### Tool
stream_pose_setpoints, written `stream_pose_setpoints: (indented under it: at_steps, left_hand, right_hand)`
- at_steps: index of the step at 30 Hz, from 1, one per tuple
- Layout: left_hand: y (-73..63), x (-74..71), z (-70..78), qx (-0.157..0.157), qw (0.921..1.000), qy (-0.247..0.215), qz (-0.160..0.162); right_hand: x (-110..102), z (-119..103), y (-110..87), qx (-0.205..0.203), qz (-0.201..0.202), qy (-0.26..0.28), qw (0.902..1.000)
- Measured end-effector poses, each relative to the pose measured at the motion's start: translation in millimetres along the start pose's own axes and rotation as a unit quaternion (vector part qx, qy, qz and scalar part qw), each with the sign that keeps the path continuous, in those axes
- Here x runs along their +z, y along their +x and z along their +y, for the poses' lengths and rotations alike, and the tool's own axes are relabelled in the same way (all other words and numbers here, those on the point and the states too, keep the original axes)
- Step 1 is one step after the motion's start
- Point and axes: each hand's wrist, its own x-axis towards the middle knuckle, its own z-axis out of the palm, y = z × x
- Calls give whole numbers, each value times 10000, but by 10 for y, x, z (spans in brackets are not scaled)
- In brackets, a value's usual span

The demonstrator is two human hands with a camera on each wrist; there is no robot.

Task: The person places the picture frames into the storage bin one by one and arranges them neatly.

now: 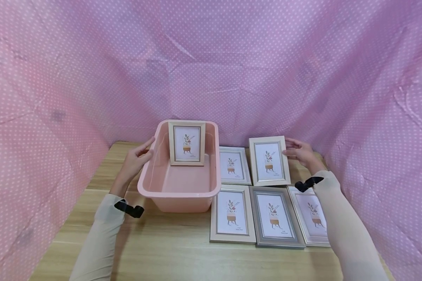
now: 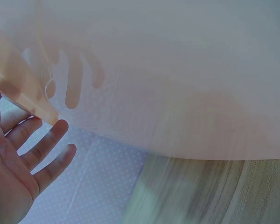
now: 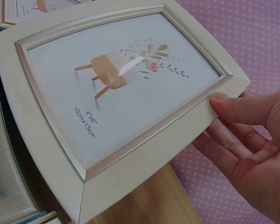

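Note:
A pink plastic basin (image 1: pixel 182 203) stands left of centre on the table, with one cream picture frame (image 1: pixel 186 162) leaning upright against its inner back wall. My left hand (image 1: pixel 136 162) grips the basin's left rim; in the left wrist view its fingers (image 2: pixel 49 144) lie under the rim, along the outer wall. On the right, my right hand (image 1: pixel 300 152) pinches the right edge of another cream picture frame (image 1: pixel 269 182), thumb on the front and fingers behind. In the right wrist view that picture frame (image 3: pixel 130 196) is tilted, and its flower-pot print faces up.
Right of the basin lie several more picture frames: a silvery white one (image 1: pixel 247 166) at the back, a cream one (image 1: pixel 232 238), a grey one (image 1: pixel 279 242) and a whitish one (image 1: pixel 302 218) in front. Pink dotted cloth (image 1: pixel 211 78) surrounds the wooden table (image 1: pixel 176 249).

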Motion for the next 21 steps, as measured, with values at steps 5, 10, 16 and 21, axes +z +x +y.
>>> stream_pose_setpoints:
  at_steps: [5,10,16,21]
  left_hand:
    - [39,-9,-87,11,10000,76,33]
    - [10,8,-2,-50,10000,17,16]
    - [7,5,-25,6,10000,-1,20]
    - [31,-3,-87,48,10000,-72,5]
  right_hand:
    - [9,9,-36,-328,33,227,9992]
    - [25,21,-54,-524,87,283,9982]
    - [49,17,-81,-760,23,385,9964]
    - [71,-10,-104,-1098,-93,488,9927]
